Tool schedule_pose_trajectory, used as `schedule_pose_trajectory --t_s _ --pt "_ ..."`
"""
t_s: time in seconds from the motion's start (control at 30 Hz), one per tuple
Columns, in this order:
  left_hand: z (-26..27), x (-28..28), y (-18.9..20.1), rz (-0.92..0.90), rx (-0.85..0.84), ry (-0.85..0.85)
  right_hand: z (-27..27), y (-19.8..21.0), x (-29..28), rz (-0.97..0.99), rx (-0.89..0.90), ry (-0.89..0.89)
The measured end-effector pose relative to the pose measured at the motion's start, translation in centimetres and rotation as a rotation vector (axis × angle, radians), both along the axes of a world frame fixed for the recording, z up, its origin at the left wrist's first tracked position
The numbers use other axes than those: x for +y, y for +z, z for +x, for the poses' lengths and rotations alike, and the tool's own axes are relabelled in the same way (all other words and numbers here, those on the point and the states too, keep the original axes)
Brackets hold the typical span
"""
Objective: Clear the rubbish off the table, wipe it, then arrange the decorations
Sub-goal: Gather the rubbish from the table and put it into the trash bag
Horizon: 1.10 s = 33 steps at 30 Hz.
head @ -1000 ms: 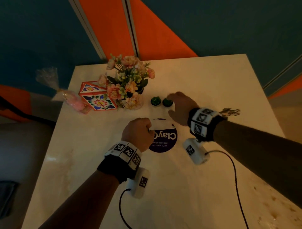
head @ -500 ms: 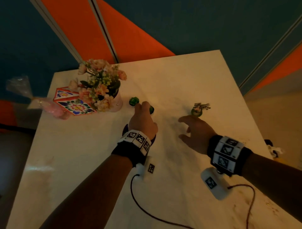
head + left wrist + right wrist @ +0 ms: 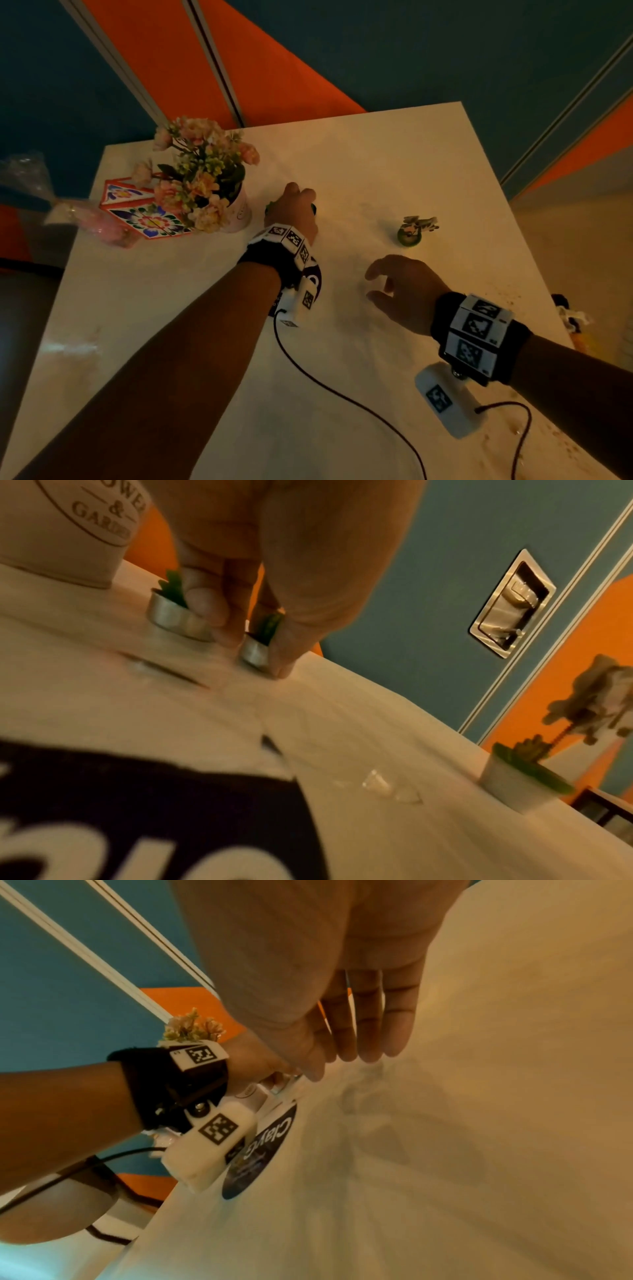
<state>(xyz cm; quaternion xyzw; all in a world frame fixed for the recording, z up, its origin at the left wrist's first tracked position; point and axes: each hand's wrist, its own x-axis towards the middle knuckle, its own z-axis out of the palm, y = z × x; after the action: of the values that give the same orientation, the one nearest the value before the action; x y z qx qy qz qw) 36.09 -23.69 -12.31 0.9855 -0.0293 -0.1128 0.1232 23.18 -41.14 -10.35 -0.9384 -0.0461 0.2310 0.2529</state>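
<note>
Table (image 3: 376, 164) wiped, decorations mid-arrangement. Flower pot (image 3: 239, 214) stood far left beside patterned box (image 3: 144, 216); dark round sticker (image 3: 263, 1150) near table middle, under left wrist. Small figurine plant (image 3: 411, 231) alone to the right. Right hand (image 3: 400, 291) hovered loose, fingers relaxed, holding nothing. Left hand (image 3: 246, 593) pinched the right one of two tiny foil-cup plants (image 3: 255, 649), fingers also touching the other cup (image 3: 178, 616) just beside. Risk: sliding one could've knocked the neighbour over or into the pot; light cups probably tip easily.

The left hand (image 3: 274, 561) pinches one tiny metal-cupped plant (image 3: 255, 650) beside another (image 3: 174, 615) on the table (image 3: 342, 723).
</note>
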Motion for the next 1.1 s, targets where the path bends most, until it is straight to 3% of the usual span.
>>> schedule_pose_trajectory --t_s 0.13,0.23,0.3,0.43,0.6,0.87,1.1 --pt "-1.2 -1.1 1.7 0.027 -0.033 0.008 -0.9 -0.5 -2.9 0.005 0.049 -0.171" --pt "-4.0 -3.5 2.0 -0.064 -0.058 -0.102 -0.5 -0.8 -5.3 0.034 0.026 -0.338" --pt "-5.6 -5.5 1.2 -0.194 0.046 -0.156 0.4 -1.1 -6.2 0.053 0.019 -0.414" --pt "-7.0 -8.4 -0.3 -0.381 0.225 -0.101 2.7 -2.0 -6.1 0.134 0.017 -0.516" --pt "-7.3 -9.5 -1.1 -0.482 0.166 -0.041 4.0 -2.8 -4.9 0.239 -0.038 -0.518" --pt "-4.2 -5.1 -1.5 -0.42 0.143 0.122 8.5 -2.5 0.7 0.334 0.0 -0.494" --pt "-2.1 -2.9 -1.7 -0.647 0.186 0.296 12.0 -1.8 3.6 0.411 0.043 -0.518"
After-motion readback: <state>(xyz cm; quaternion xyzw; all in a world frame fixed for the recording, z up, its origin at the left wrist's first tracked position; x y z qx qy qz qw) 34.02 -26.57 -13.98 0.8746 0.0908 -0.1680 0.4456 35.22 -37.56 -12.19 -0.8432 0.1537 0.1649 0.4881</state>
